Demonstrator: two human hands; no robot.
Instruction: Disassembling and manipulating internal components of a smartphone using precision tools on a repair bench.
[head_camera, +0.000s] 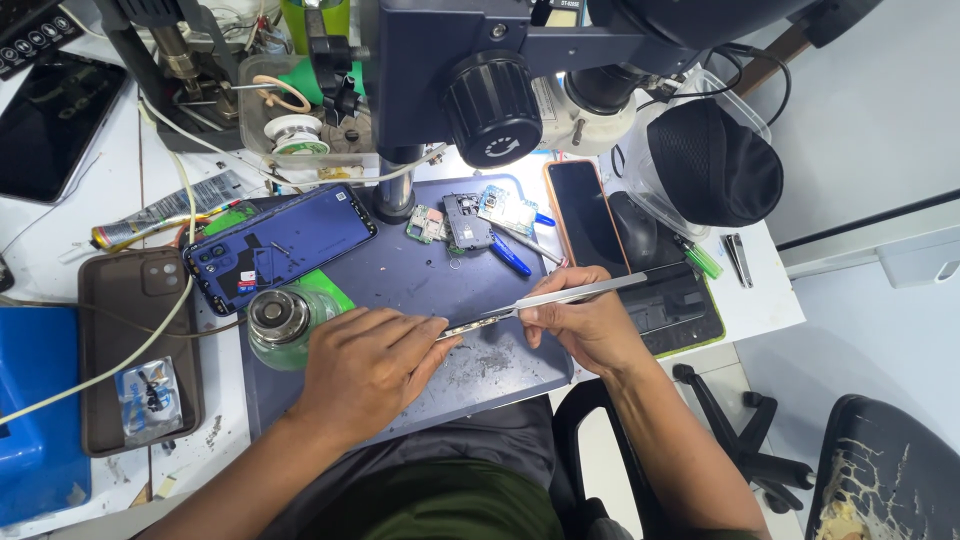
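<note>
My left hand (365, 365) rests palm down on the dark blue work mat (420, 280), fingers pinching a small narrow part (470, 325) at the mat's front. My right hand (585, 320) holds long silver tweezers (580, 293) whose tips meet that part beside my left fingertips. The part itself is mostly hidden by my fingers. Grey dust and scrapings lie on the mat just below the hands.
An opened blue phone body (280, 245) lies at the mat's left, with a glass jar with a metal cap (280, 320) below it. Small circuit boards (470, 215), a blue-handled tool (510, 255), a dark phone (585, 215) and a microscope head (500, 70) are behind. A brown phone case (130, 340) lies left.
</note>
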